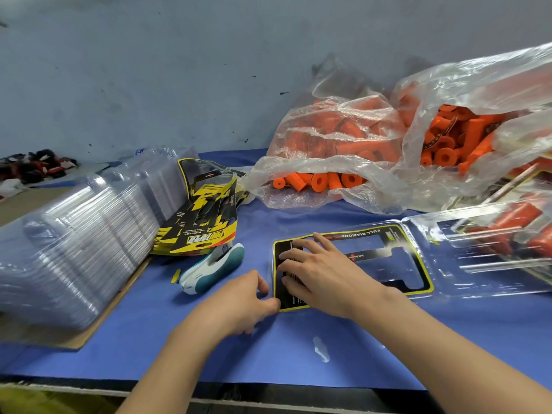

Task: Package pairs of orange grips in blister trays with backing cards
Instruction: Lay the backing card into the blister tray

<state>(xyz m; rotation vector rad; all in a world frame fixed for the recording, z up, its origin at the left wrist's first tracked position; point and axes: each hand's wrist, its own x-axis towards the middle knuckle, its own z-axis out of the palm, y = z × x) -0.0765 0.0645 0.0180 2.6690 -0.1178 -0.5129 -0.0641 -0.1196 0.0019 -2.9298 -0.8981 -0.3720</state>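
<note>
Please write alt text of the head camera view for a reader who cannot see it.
Two bare hands press a black-and-yellow backing card flat on a blue table: right hand on top, left hand at its corner. Bags of orange grips lie behind, clear blister trays stacked left.

Packing workshop: stacked blister trays [74,234], bagged orange grips [328,147].
</note>
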